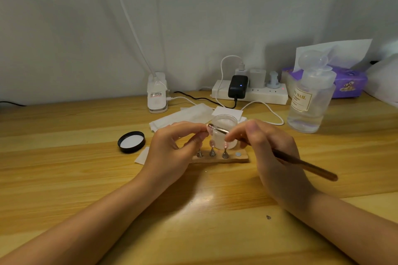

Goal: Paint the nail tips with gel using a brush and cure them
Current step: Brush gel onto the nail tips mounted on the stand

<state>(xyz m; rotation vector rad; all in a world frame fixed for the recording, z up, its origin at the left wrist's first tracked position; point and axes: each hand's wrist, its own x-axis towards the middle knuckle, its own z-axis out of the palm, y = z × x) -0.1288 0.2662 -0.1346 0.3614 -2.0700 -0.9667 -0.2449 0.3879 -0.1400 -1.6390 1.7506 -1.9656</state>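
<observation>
Up above the wooden stand (219,157), the left hand (172,148) pinches a pink nail tip (209,129) between thumb and fingertips, its grip closed on the tip. Meanwhile the right hand (269,146) holds the brush (301,163), fingers curled tight around the handle, and the bristle end touches the held tip. Three more tips on metal pegs (212,153) stand upright in the stand on the table (64,157), just below both hands. An open jar of gel (225,127) sits right behind the stand, partly hidden by the fingers; its black lid (131,142) lies upturned to the left. White wipes (183,115) lie behind the jar. Farther back stand a clip lamp base (157,94), a power strip (249,92), a clear pump bottle (310,97) and a purple tissue pack (349,82).
</observation>
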